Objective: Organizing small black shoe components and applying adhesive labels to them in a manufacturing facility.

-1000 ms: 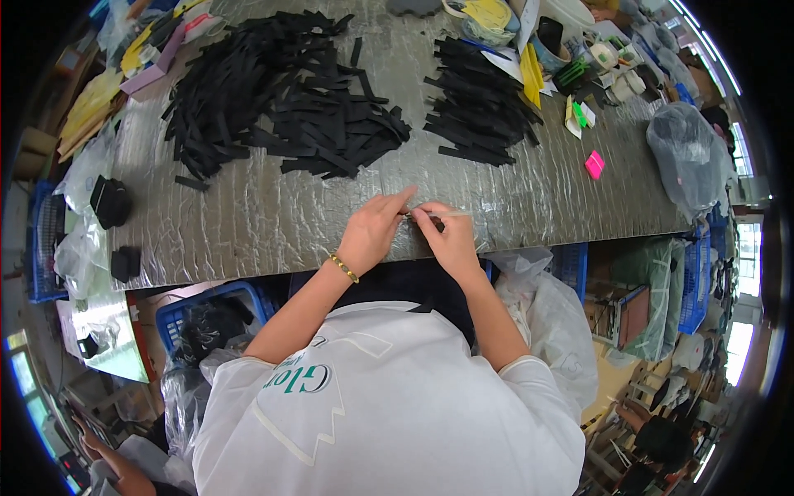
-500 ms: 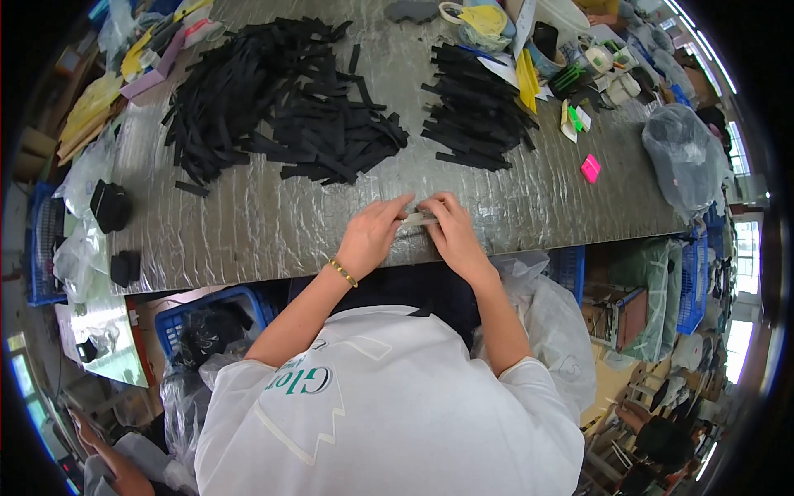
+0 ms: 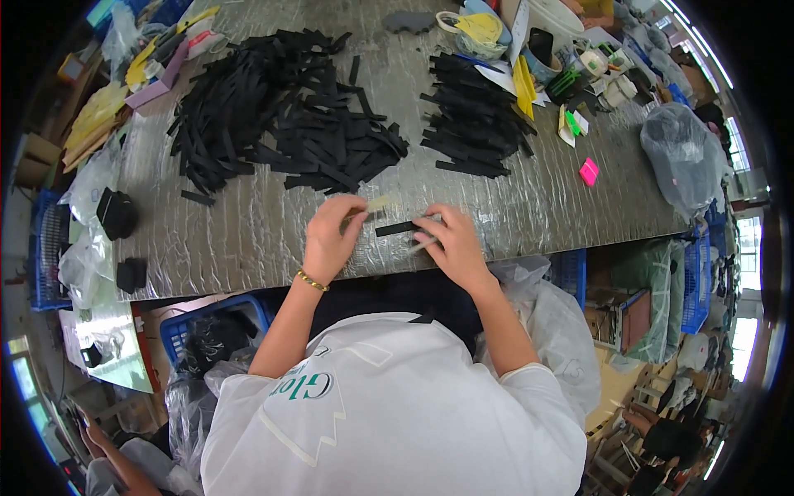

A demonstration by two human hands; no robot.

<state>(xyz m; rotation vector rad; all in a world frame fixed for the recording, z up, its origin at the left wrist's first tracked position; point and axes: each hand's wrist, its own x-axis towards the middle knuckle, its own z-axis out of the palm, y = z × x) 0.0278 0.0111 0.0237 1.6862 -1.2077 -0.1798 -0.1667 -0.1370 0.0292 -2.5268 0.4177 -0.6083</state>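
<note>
My left hand (image 3: 334, 238), a beaded bracelet on its wrist, pinches a small pale yellowish piece (image 3: 379, 202), blurred, between thumb and fingers. A short black fabric strip (image 3: 395, 228) points leftward from the fingers of my right hand (image 3: 453, 246). Below the strip, a thin pale piece (image 3: 423, 245) also shows at my right fingertips; its kind is unclear. A gap separates the two hands, both just above the table's near edge. Beyond my left hand lies a large heap of black strips (image 3: 248, 107); a smaller pile of black strips (image 3: 475, 120) lies beyond my right.
The table (image 3: 215, 248) has a shiny, wrinkled covering. A pink block (image 3: 588, 172), a clear plastic bag (image 3: 682, 157) and a cluster of tubs and tools stand to the right. Black rolls (image 3: 117, 213) sit at the left edge. A blue crate (image 3: 174, 331) is below the table.
My hands have come apart; the left moved leftward with the pale yellowish piece. A black strip now shows clearly at my right fingers. The right hand has shifted slightly nearer.
</note>
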